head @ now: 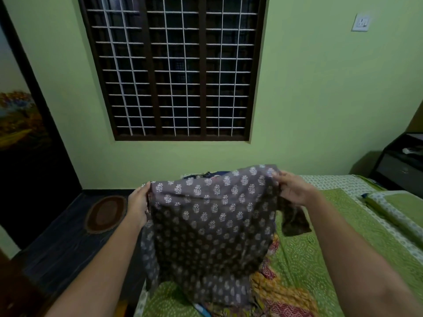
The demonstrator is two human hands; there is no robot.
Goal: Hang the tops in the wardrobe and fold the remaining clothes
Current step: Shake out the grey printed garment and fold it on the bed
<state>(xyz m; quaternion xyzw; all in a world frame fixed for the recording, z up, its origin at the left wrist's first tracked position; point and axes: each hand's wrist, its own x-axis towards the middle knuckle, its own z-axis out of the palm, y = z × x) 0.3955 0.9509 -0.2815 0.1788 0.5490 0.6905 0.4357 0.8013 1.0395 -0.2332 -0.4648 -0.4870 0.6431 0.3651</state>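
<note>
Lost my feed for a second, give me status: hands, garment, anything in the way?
Left hand and right hand each grip the printed top at a shoulder. Top held up over the bed. More clothes piled beneath; nothing blocking.

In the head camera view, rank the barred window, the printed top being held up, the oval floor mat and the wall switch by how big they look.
1. Dark-framed barred window
2. Grey floral-printed top, though nearness inflates it
3. Brown oval floor mat
4. White wall switch

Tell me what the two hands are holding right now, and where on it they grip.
Both hold the grey printed top up over the bed: left hand and right hand each grip a top corner.
</note>
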